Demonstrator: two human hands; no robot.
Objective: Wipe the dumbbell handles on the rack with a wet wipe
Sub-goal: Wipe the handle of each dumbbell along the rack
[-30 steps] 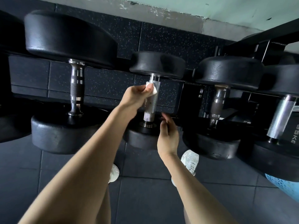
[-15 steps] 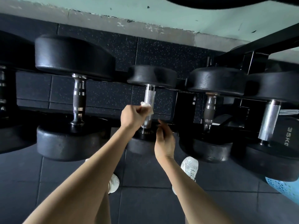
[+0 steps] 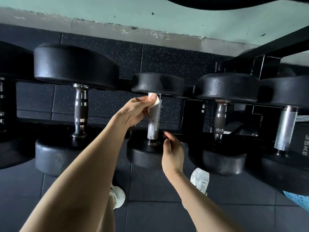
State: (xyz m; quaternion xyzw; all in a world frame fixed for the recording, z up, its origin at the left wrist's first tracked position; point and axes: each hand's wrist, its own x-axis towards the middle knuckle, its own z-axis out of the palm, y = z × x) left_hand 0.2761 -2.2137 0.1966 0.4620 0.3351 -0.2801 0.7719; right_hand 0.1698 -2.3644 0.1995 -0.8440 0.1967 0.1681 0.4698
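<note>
A small black dumbbell with a knurled silver handle point(image 3: 153, 124) lies across the rack in the middle of the view. My left hand point(image 3: 135, 109) pinches a white wet wipe point(image 3: 154, 99) against the far end of that handle, just below the far head point(image 3: 158, 83). My right hand point(image 3: 172, 153) rests on the near head point(image 3: 143, 156) of the same dumbbell, fingers loosely curled, holding nothing that I can see.
A larger dumbbell point(image 3: 80, 113) lies to the left; two more point(image 3: 220, 118) point(image 3: 286, 128) to the right, one marked 35KG. The black rack frame point(image 3: 267, 51) rises at right. Rubber floor tiles point(image 3: 150, 218) and my white shoes point(image 3: 200, 180) are below. A blue perforated object point(image 3: 299, 200) sits at bottom right.
My left hand has slid the wipe from the near end of the handle up to its far end. My right hand stays on the near head.
</note>
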